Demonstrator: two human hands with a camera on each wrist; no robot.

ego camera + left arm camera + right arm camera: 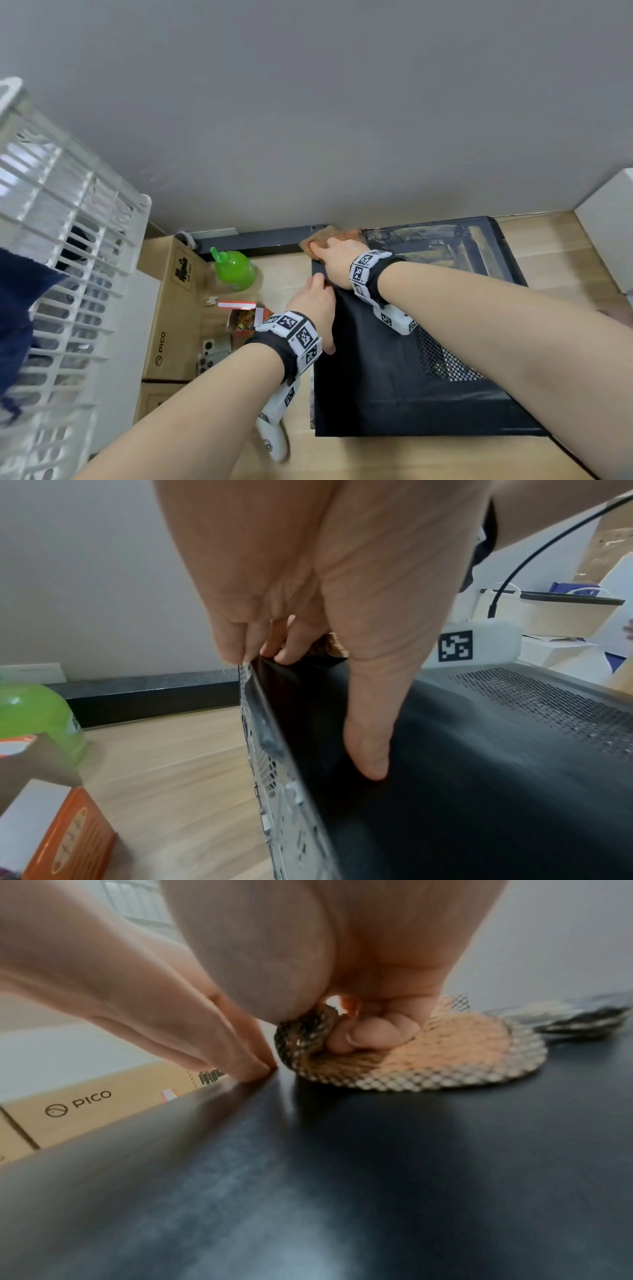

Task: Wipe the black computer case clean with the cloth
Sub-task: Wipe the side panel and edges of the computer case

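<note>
The black computer case point(394, 377) lies on the wooden floor, its perforated vent point(442, 359) facing up. My right hand point(334, 255) grips a bunched orange-brown mesh cloth point(317, 240) and presses it on the case's far left corner. The right wrist view shows my fingers curled into the cloth point(462, 1047) on the dark top point(308, 1177). My left hand point(313, 298) rests on the case's left edge just behind it. Its fingertips point(236, 653) touch the edge and the thumb lies flat on the top point(479, 777).
A white slatted rack point(51, 240) stands at the left beside cardboard PICO boxes point(168, 308). A green bottle point(234, 269) and a small open orange box point(245, 317) sit on the floor left of the case. A dark skirting board point(250, 240) runs along the grey wall.
</note>
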